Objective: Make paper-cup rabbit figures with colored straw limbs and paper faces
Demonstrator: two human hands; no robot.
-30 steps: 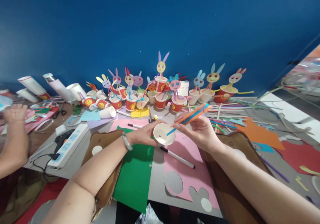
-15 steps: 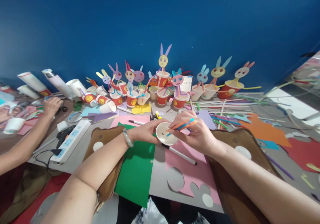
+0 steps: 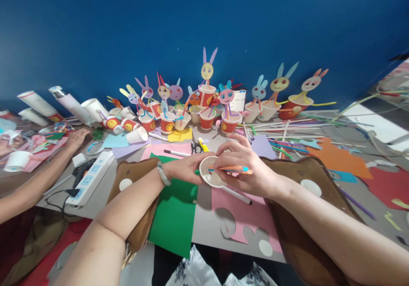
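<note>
My left hand is wrapped round the side of a white paper cup, which is tipped so that its open mouth faces me. In my right hand, at the cup's right rim, are orange and blue sticks, pinched between the fingers and lying nearly level. Their left tip reaches over the cup's mouth. A white marker lies under the cup on pink paper with cut-out holes. Green paper lies below my left wrist.
Cups with paper rabbit heads stand along the blue wall. Yellow-handled scissors lie behind the cup. A power strip and another person's arm are at left, coloured sticks and orange paper at right.
The sticks in my right hand have swung from slanting to nearly level, and their left tip has risen within the cup's mouth. The other person's hand at left has moved slightly right and down.
</note>
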